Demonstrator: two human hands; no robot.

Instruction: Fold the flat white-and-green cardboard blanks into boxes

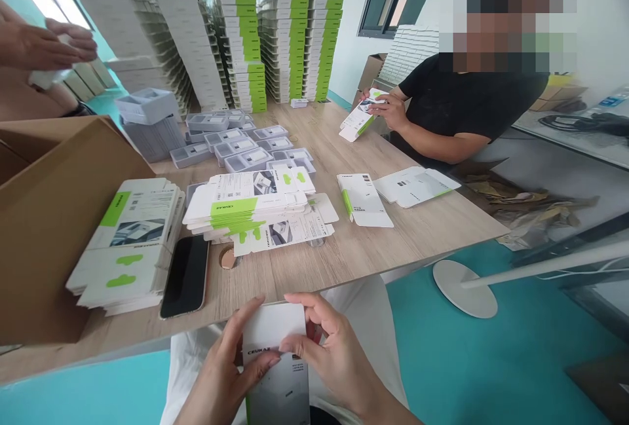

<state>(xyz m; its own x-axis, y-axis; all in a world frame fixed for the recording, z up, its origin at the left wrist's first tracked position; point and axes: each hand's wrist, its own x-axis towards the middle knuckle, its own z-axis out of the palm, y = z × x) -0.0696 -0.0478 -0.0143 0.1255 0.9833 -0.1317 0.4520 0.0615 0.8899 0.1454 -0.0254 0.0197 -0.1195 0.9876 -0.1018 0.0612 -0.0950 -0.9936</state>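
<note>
Over my lap, a white and green printed cardboard box [278, 386] stands between both hands, its top end toward the table edge. My left hand [236, 359] grips its left side, thumb across the front face. My right hand [329, 346] holds the upper right side, with the thumb pressed on the front near the printed name and fingers behind the top edge. Whether anything is inside the box cannot be seen. On the table ahead lies a pile of flattened printed cartons [236, 212], and left of it a black phone [185, 277].
Another stack of flat cartons [132, 235] sits beside a brown cardboard box [59, 215]. Grey plastic trays [246, 160] are heaped farther back, before tall box stacks [240, 38]. A co-worker [442, 104] at right holds a carton [362, 116]. Two cartons [364, 199] lie nearby. Someone's hands [44, 45] show upper left.
</note>
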